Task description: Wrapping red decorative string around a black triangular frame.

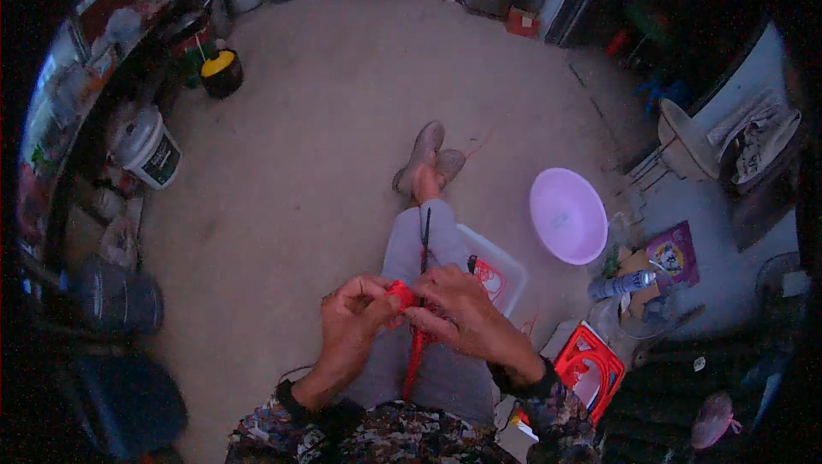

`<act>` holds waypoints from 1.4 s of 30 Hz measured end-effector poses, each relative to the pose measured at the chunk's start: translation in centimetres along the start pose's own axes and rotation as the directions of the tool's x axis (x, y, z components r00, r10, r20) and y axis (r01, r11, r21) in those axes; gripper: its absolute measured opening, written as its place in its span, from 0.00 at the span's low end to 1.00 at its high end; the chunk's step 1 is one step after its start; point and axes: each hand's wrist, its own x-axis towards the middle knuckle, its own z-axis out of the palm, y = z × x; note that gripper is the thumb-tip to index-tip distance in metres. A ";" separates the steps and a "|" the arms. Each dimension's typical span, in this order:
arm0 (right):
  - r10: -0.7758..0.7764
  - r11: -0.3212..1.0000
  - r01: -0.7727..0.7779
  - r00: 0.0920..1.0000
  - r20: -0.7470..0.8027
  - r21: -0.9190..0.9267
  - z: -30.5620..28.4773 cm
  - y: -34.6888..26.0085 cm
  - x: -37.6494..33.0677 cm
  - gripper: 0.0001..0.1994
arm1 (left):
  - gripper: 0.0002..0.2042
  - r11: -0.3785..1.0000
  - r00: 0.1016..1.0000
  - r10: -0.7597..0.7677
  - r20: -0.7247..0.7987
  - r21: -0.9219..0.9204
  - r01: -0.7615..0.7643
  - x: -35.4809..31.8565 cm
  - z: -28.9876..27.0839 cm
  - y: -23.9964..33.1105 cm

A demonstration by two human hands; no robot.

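Above my lap, my left hand pinches a small bright red bundle, which looks like gathered cord or knotted ribbon. My right hand meets it from the other side, fingers closed around a thin dark strip that runs away over my legs. Whether the strip is stiff or soft I cannot tell. From beneath the hands a red woven-looking length trails down toward my waist. My fingertips hide where the red and dark parts meet.
Right of my legs lies a translucent box with red pieces. Beyond stands a purple basin; nearer is a red openwork frame. A spray can lies at the right. White bucket and yellow-topped pot stand left.
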 end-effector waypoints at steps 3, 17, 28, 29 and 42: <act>-0.006 0.998 0.001 0.997 0.072 0.064 0.5 0.6 0.5 0.10 | 0.02 0.999 1.000 -0.012 0.004 -0.039 0.012 0.6 -0.1 0.2; 0.229 0.951 -0.157 0.936 -0.267 0.266 1.4 0.2 -1.7 0.08 | 0.03 0.964 0.989 -0.057 -0.139 -0.266 0.019 1.2 0.5 -1.2; 0.048 0.960 -0.089 0.986 0.159 0.266 0.8 2.2 0.3 0.11 | 0.04 0.994 0.989 0.061 -0.134 0.099 -0.048 0.7 0.1 -1.4; 0.054 0.960 -0.115 0.971 0.234 0.256 0.2 2.2 0.8 0.12 | 0.04 0.997 0.987 0.031 -0.156 0.079 -0.019 0.8 0.2 -1.3; 0.641 0.081 0.036 0.764 -0.080 0.996 -2.8 3.1 -0.8 0.15 | 0.01 0.975 0.979 -0.112 -0.168 -0.209 0.075 0.2 -0.4 -2.9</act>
